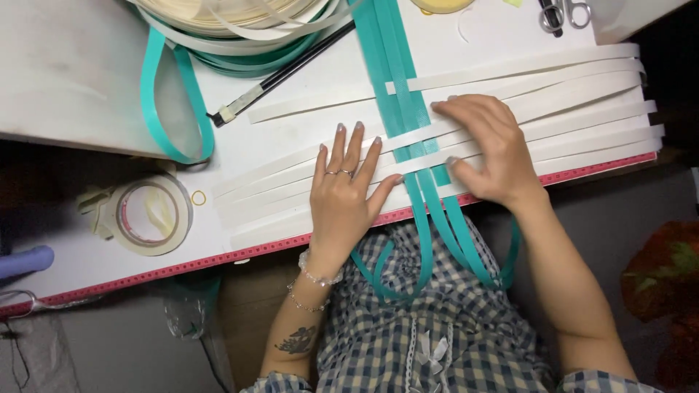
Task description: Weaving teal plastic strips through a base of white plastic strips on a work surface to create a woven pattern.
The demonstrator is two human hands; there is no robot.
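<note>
Several white flat strips (568, 109) lie across a white table (80, 73), woven with teal strips (397, 80) that run toward me and hang off the front edge. My left hand (346, 193) lies flat, fingers spread, pressing the white strips just left of the teal ones. My right hand (488, 149) rests palm down on the white strips right of the teal strips, its fingertips at the crossing. Neither hand grips anything.
A roll of tape (149, 213) and a small rubber band (199, 197) sit at the left. Coils of cream and teal strip (233, 22) lie at the back with a black stick (284, 69). Scissors (564, 13) are at the back right. A red ruler edge (218, 256) lines the table front.
</note>
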